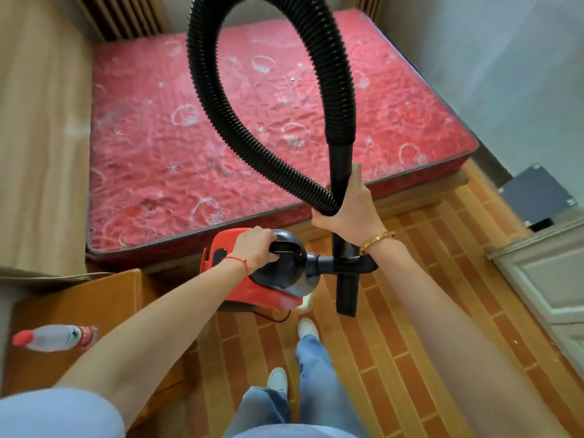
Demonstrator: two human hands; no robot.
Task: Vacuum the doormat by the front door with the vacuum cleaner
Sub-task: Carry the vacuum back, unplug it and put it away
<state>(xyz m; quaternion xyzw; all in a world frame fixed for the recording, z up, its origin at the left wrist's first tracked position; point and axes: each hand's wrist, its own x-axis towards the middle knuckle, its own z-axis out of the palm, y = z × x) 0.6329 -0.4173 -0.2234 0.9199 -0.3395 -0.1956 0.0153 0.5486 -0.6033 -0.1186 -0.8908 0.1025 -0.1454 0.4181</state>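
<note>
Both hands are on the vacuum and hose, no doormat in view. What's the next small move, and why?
Probably turn away from the bed toward the door: left hand grips the vacuum, right hand holds the looped hose, and no doormat shows.

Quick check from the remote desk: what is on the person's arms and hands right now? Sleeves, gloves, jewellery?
No gloves. Both forearms are bare; a pale blue sleeve shows only at the left upper arm. The left hand has a thin red string bracelet at the wrist; the right hand has a gold chain bracelet.
</note>
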